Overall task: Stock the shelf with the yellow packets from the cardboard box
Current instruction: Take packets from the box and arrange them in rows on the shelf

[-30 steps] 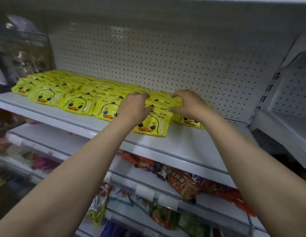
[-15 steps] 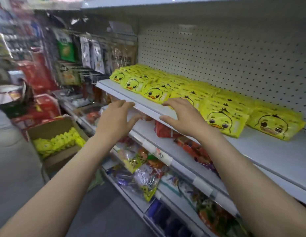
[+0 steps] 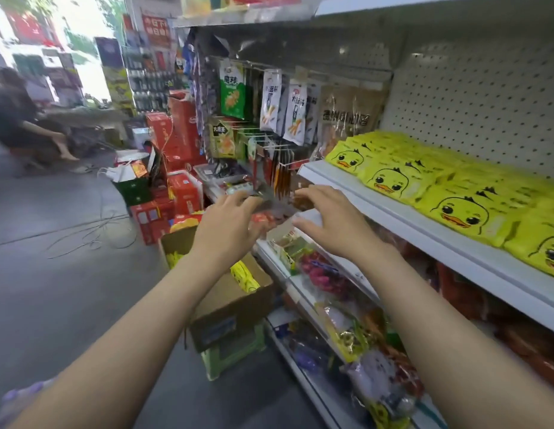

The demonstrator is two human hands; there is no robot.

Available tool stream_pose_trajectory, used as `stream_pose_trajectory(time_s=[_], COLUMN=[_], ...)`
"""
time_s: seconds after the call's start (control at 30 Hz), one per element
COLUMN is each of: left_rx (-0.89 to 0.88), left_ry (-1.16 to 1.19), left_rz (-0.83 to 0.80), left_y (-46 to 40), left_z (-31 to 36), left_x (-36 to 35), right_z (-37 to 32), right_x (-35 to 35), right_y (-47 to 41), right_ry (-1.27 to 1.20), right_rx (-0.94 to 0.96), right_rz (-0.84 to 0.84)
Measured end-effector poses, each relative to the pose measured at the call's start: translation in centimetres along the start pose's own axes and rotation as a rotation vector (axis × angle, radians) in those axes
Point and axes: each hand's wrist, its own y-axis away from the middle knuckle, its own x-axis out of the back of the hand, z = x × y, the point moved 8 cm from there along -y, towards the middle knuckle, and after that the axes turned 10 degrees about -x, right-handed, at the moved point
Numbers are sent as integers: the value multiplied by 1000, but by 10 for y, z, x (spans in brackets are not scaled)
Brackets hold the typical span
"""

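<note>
Change: both hands are off the shelf now; 1 s ago they pressed the front packets into the row. View has swung left twd the aisle.
Left hand (image 3: 226, 227): empty, fingers spread & relaxed, in the air over the box.
Right hand (image 3: 328, 221): empty, fingers loosely apart, just off the shelf's front edge; touches nothing.
Yellow packets, shelved (image 3: 449, 193): duck-print, overlapping rows from the shelf's left end along the front edge, reaching back twd the pegboard (image 3: 486, 97). Front row sits just behind the lip.
Shelf (image 3: 408, 233): white, left front corner near the right hand's fingertips; bare strip along the front lip only.
Cardboard box (image 3: 235, 301): open, on a green stool (image 3: 229, 351) on the floor, below the left forearm, close against the lower shelves. Yellow packets inside (image 3: 243, 275) show at the left & right of the arm; count n/a, arm hides most.
Meaning for task: last batch looks placed; hands likely heading back to the box for more. Stock remains in it, so task not done.
Open room: floor (image 3: 68, 289) to the left of the box is open, cables across it farther off. Straight drop to the box is unobstructed.
Edges to mind: hanging snack bags (image 3: 269, 100) & peg hooks just beyond the hands; red cartons (image 3: 179, 128) behind the box; lower-shelf goods (image 3: 347, 320) jut out to the right of it.
Bystander: person seated (image 3: 19, 119) far left, well apart.
</note>
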Motion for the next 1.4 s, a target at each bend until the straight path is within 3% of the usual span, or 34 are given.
stream_pose_trajectory(time_s=[0.4,0.7,1.03,1.27,1.4], left_rx=[85,129,131,-52,-141], left_ry=[20,135,486,593,663], left_rz=[-114,-399,-813,-1005,-1017], left_y=[-67,-109,-66,-37,-28], left_z=[-198,-308,-355,-371,-378], left_x=[-119,-284,-496,-617,-669], right_z=[-24,33,106,138,150], right_x=[-169,-337,-520,-600,-641], right_y=[-196,-299,-243,-191,-162], right_ry=[14,-27,-127,-218,-295], right_rx=[-7,-226,-642,-1016,-1215], right_rz=[-185,-467,-822,-765,-712])
